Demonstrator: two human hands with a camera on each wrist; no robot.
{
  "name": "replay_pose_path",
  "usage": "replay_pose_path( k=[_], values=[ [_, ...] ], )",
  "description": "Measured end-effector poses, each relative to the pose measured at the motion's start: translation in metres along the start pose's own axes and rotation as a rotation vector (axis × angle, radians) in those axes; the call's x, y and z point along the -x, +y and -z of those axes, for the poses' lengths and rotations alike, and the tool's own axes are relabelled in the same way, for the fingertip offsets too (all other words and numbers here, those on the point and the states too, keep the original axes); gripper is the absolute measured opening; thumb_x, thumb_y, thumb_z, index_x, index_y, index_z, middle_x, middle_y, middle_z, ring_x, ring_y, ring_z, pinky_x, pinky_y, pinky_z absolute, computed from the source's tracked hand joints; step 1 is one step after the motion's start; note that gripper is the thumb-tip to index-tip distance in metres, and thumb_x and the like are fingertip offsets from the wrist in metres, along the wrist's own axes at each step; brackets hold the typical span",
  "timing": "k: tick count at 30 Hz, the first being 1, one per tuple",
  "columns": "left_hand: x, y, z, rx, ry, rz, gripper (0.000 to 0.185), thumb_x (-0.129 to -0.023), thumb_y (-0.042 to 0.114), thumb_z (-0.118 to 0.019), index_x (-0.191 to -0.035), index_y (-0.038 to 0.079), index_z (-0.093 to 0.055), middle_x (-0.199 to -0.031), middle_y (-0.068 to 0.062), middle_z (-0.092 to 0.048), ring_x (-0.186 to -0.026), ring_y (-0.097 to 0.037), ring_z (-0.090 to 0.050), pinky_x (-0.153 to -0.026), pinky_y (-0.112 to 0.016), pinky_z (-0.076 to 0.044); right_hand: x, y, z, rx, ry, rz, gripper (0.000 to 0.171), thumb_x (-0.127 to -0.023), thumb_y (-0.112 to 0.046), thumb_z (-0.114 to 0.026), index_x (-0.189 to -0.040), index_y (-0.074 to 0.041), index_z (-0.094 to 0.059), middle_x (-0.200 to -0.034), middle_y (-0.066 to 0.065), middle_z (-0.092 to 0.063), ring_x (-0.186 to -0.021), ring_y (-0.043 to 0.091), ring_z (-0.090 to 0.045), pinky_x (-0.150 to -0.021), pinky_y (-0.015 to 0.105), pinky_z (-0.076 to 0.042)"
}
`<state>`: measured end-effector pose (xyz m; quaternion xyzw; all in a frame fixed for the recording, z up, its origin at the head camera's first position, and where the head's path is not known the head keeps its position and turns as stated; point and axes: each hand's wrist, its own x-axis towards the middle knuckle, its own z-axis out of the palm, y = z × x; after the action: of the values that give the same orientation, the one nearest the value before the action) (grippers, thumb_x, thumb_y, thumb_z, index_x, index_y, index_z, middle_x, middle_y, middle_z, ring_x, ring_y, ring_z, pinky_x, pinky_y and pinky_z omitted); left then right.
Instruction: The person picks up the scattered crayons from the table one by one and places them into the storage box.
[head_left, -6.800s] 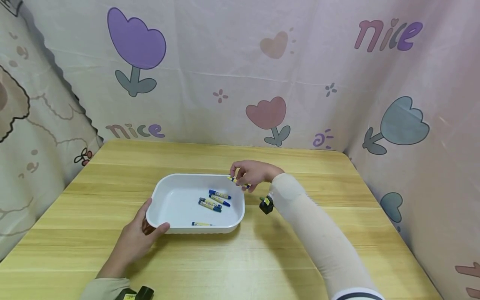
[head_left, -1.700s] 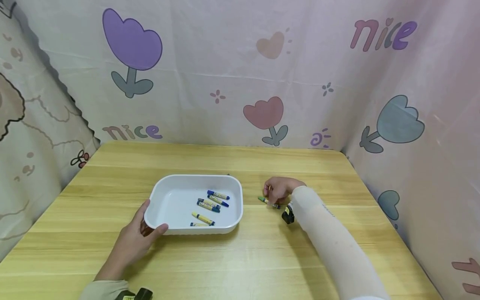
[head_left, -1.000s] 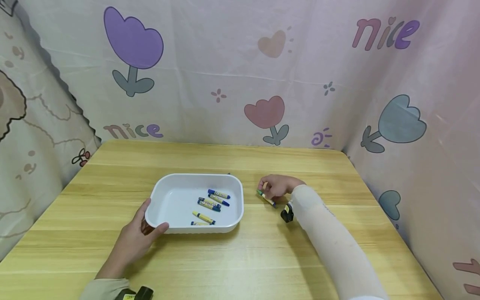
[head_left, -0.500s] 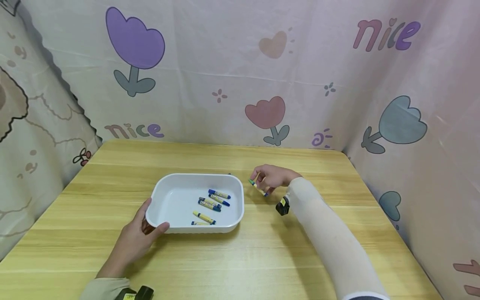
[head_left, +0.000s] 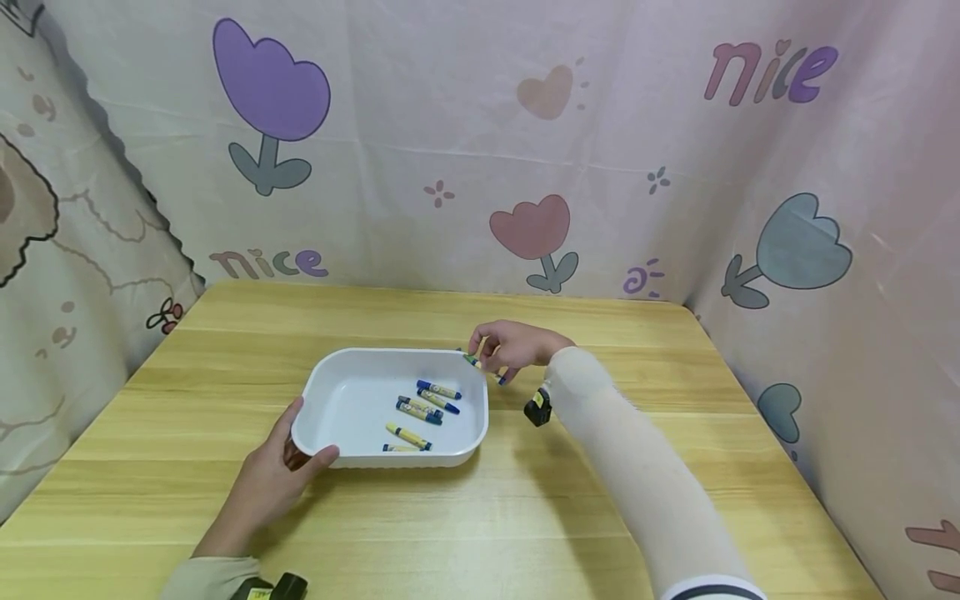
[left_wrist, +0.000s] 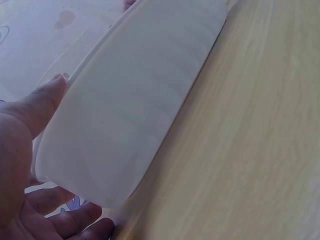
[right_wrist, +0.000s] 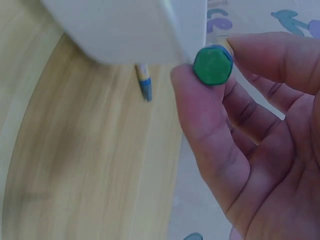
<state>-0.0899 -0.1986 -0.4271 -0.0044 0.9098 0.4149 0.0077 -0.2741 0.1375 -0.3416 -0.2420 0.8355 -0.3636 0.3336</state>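
Observation:
A white plastic tray (head_left: 345, 408) stands on the table with several crayons (head_left: 422, 408) lying inside, mostly blue or dark-tipped, one yellow. My left hand (head_left: 262, 487) grips its near left corner, thumb over the rim; in the left wrist view the other fingers curl beneath the tray wall (left_wrist: 125, 100). At the far right corner my right hand (head_left: 519, 344) pinches a green crayon (head_left: 471, 361) between thumb and fingers, just by the rim. The right wrist view shows that crayon's green end (right_wrist: 213, 65) close up.
Behind the tray a dark-tipped crayon (right_wrist: 144, 84) lies on the table, mostly hidden by the tray in the head view. The wooden table (head_left: 600, 500) ends at a patterned cloth (head_left: 405, 167) at the back and sides.
A yellow crayon held earlier now lies in the tray. My right hand took the green crayon from the table on the right and carried it left to the rim. My left hand stayed put.

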Motion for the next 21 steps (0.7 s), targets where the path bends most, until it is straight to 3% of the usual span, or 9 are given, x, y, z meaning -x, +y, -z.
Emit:
replay_pose_path(
  k=[14, 21],
  values=[
    [0.001, 0.001, 0.000, -0.006, 0.003, 0.001, 0.096, -0.093, 0.044, -0.063, -0.156, 0.004, -0.002, -0.144, -0.036, -0.034, -0.125, -0.049, -0.045, -0.099, -0.059, -0.040, -0.023, -0.028, -0.020, 0.106, -0.045, 0.035, 0.023, -0.092, -0.002, -0.063, -0.113, -0.008, -0.060, -0.095, 0.011, -0.059, -0.076, 0.020, -0.061, -0.065, 0.034, -0.059],
    [0.001, 0.000, 0.000, -0.007, 0.012, -0.013, 0.095, -0.093, 0.043, -0.064, -0.156, 0.004, -0.003, -0.144, -0.036, -0.035, -0.124, -0.048, -0.046, -0.098, -0.059, -0.041, -0.036, -0.036, -0.032, 0.194, -0.065, 0.017, 0.019, -0.092, -0.005, -0.065, -0.108, -0.014, -0.063, -0.099, 0.008, -0.059, -0.084, 0.019, -0.059, -0.067, 0.032, -0.059]
  ],
)
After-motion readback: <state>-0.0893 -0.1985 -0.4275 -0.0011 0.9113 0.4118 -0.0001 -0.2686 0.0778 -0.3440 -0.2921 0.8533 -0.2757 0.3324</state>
